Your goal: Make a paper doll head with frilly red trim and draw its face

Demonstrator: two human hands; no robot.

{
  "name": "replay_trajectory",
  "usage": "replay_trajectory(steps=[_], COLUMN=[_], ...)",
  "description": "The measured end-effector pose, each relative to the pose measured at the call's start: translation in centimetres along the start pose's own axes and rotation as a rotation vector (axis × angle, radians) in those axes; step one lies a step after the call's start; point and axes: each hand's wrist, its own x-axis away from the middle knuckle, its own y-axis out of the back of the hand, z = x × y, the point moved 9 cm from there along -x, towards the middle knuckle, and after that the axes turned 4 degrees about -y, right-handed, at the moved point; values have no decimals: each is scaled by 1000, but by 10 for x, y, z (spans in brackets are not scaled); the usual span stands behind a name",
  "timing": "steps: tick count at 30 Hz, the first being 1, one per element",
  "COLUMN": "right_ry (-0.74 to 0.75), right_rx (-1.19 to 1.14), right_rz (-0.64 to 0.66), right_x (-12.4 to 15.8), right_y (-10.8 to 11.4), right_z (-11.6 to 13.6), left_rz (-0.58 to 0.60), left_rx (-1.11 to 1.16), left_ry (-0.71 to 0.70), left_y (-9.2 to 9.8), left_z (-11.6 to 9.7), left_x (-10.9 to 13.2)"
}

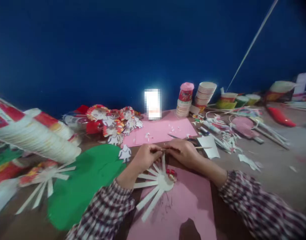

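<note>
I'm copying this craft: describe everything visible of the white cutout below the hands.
The white cutout looks like paper: a rounded centre with narrow strips fanning mostly leftward, one upward. It is partly over the nearer pink sheet, a red piece beside it; whether it lies flat is unclear. The left hand and right hand meet at the upward strip's tip.

No legible text, numbers or signs

Below mid-frame, we see the left hand (146,156) and right hand (182,151) pinching the white cutout (164,183); green sheet (85,180) lower left.
</note>
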Motion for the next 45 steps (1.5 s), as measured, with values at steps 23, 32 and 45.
replay_trajectory(steps=[23,32,45], right_ry=[122,108,-12], right_rx=[68,76,16], right_rz=[-88,-91,-47], right_x=[3,3,3], right_y=[6,5,-1], right_z=[15,14,1], left_rz=[-41,-12,-83], left_rx=[143,112,-17], left_ry=[141,96,-1], left_y=[0,-1,1], left_z=[4,1,-10], left_x=[3,2,2])
